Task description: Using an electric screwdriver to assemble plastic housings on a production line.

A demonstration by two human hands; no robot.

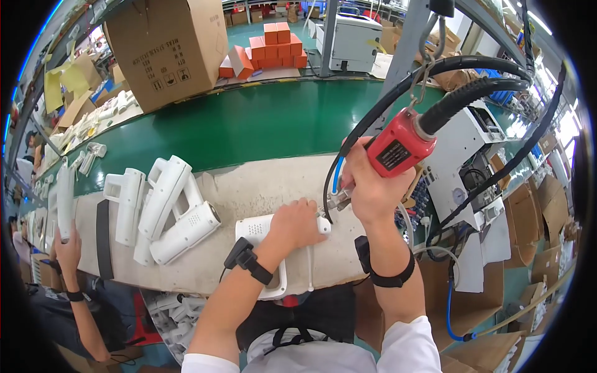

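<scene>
My right hand [376, 186] is closed around a red electric screwdriver [401, 144], which hangs from a metal hook with thick black hoses at its top. The tool's lower end points down and left toward the end of a white plastic housing [252, 229]. That housing lies on the cardboard-covered bench, and my left hand [297, 224] grips it from above, hiding its middle. A thin white rod or cord [310, 270] sticks out of the housing toward me. I cannot make out whether the screwdriver tip touches it.
Several white handled housings [165, 199] are piled on the left of the bench, beside a black strip [104, 239]. Behind runs a green conveyor belt [261, 121] with a large carton [168, 50]. A co-worker's hand [67, 248] holds another housing. Orange boxes [273, 46] are stacked beyond.
</scene>
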